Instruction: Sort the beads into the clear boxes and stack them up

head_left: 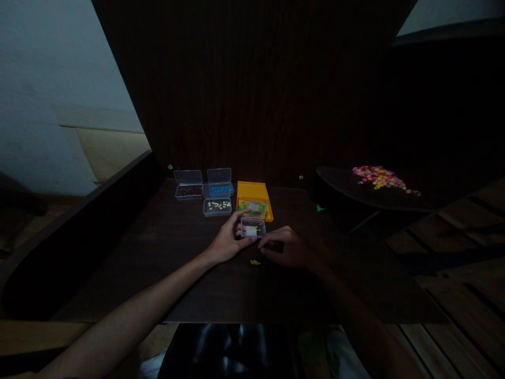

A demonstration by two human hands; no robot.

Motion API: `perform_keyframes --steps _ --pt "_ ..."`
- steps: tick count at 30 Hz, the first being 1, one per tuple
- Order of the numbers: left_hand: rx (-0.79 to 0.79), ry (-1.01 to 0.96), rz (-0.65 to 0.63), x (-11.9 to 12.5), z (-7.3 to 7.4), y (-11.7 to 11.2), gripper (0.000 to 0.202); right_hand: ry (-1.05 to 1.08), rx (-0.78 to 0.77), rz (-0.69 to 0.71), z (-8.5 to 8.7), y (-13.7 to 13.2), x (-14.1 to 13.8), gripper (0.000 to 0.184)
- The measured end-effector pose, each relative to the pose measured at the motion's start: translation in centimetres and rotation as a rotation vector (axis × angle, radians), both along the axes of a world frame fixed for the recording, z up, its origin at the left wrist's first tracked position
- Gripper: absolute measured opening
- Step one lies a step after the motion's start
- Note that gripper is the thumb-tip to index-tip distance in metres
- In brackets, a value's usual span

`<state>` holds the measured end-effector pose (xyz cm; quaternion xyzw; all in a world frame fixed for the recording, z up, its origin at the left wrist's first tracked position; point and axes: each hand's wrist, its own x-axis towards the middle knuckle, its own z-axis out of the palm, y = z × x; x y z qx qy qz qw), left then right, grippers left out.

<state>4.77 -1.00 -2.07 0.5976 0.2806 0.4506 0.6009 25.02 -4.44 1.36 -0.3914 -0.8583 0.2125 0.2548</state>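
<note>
My left hand (228,238) is closed around a small clear plastic box (259,234), its lid tipped back. A few yellow bits and a white label show in that box. Beside the box's right front corner is my right hand (287,246), thumb and fingertips pinched together; whatever they hold is too small to make out. Below, on the dark table, lies a little pile of yellow pieces (255,262). Just behind the held box stands an open orange case (252,188), with green and yellow pieces partly hidden by the clear lid.
Left of the orange case sit clear boxes of dark red pieces (191,191), blue pieces (219,190) and pale pieces (218,206). A colourful heap of small pieces (381,177) rests on a dark surface at right. A dark panel (252,95) rises behind the table.
</note>
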Motion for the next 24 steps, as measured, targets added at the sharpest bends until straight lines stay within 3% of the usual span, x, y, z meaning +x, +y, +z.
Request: perform_keyframes --steps 2,8,16,24 --pt "-0.004 0.007 0.012 -0.08 0.06 0.06 0.07 -0.101 -0.077 0.071 0.05 -0.17 -0.06 0.011" --pt "-0.014 0.004 0.012 -0.23 0.27 0.08 0.071 -0.256 -0.187 0.094 -0.5 -0.09 -0.37 0.014" --pt "0.007 0.021 0.032 -0.21 0.0 0.17 0.069 -0.328 -0.192 0.049 -0.8 0.06 -0.81 0.02" --pt "-0.009 0.007 0.02 -0.1 0.06 0.12 0.07 -0.316 -0.218 0.05 -0.69 0.04 -0.8 0.012"
